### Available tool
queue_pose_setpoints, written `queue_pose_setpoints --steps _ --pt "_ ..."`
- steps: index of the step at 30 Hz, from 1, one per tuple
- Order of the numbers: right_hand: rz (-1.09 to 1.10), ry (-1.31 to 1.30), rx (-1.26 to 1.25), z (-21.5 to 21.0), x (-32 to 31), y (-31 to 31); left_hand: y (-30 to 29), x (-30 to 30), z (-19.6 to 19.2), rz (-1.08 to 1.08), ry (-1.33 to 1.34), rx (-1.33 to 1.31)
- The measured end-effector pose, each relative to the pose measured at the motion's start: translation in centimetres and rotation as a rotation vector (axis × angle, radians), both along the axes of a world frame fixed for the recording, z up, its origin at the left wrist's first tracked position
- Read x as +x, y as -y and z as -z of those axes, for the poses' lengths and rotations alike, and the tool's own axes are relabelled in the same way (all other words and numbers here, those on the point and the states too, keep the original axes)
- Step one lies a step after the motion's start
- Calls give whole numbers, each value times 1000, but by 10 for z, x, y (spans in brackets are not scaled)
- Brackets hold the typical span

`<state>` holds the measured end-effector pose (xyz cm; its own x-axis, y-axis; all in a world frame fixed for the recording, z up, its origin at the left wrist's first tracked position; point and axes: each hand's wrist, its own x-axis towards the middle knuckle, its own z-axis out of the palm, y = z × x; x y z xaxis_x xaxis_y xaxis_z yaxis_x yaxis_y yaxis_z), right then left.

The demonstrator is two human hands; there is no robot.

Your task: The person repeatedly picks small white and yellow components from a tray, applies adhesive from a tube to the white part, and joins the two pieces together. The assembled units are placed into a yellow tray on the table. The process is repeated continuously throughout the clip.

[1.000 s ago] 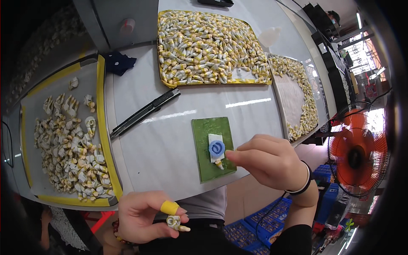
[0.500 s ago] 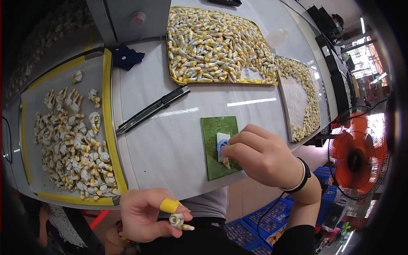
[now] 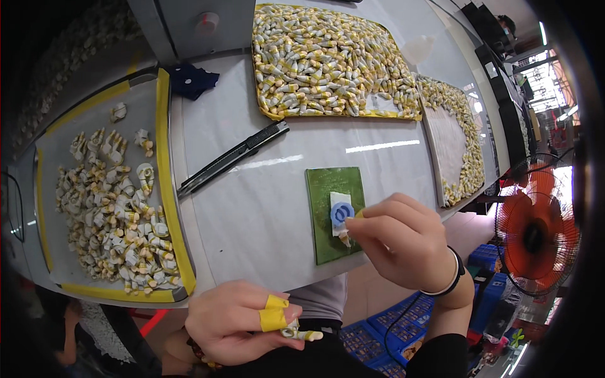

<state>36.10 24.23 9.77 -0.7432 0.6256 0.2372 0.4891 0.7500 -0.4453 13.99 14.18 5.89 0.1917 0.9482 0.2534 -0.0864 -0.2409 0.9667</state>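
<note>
Small part under right hand's fingertips.

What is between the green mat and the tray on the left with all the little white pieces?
A black utility knife lies slanted on the table between green mat and left tray, in the head view.

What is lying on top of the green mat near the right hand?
On the green mat lies a white pad with a blue ring-shaped piece on it. The right hand covers the pad's lower right edge, so what its fingertips pinch there is mostly hidden.
</note>
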Motion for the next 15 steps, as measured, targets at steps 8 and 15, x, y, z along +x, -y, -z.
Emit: queue_pose_setpoints --steps 8,15 --pt "64 -542 -414 -14 -18 45 -2 8 -3 -29 -103 104" --pt "0 -473 -403 -9 -19 46 -1 10 -1 5 -51 94"
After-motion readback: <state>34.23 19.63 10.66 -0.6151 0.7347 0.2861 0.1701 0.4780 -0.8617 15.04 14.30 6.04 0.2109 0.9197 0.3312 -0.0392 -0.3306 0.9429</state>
